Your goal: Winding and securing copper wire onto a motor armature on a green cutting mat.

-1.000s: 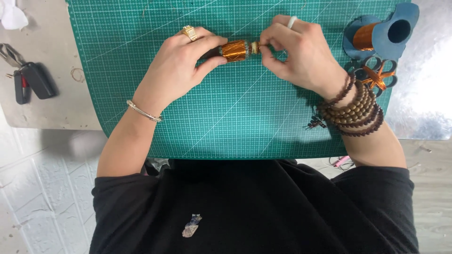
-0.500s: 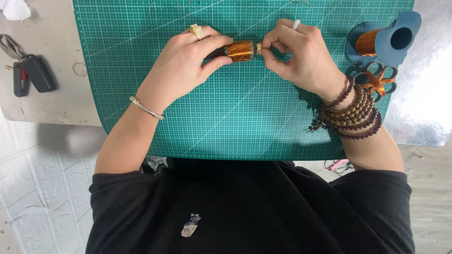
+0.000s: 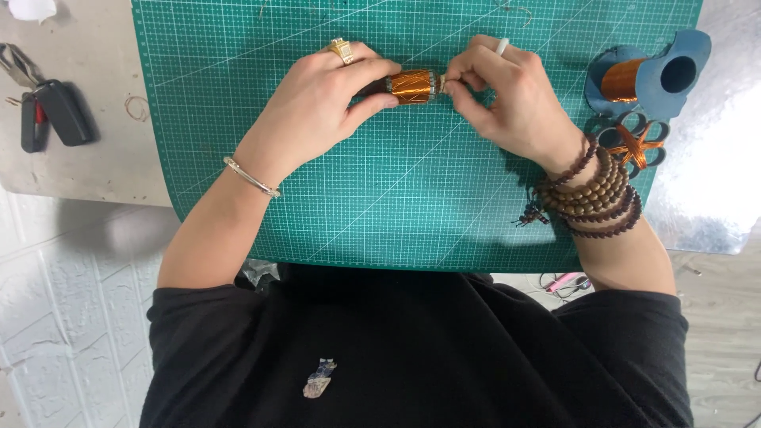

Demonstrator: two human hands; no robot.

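Over a green gridded cutting mat (image 3: 412, 206) I hold a small cylinder wound with copper-coloured wire (image 3: 412, 85). My left hand (image 3: 317, 111), with a gold ring and a thin bracelet at the wrist, grips the cylinder's left end between thumb and fingers. My right hand (image 3: 511, 103), wearing a pale ring and several strands of dark wooden beads at the wrist, pinches the cylinder's right end with its fingertips. The cylinder lies level, just above the mat.
A blue spool of copper wire (image 3: 650, 78) lies at the mat's right edge, with scissors (image 3: 634, 143) just below it. On the grey table at left are a dark car key (image 3: 59, 111) and pliers (image 3: 16, 63). A crinkled silver sheet (image 3: 713, 182) lies on the right.
Both hands and the cylinder keep nearly the same place; the view has shifted slightly, and the fingers have adjusted a little on the cylinder's ends.
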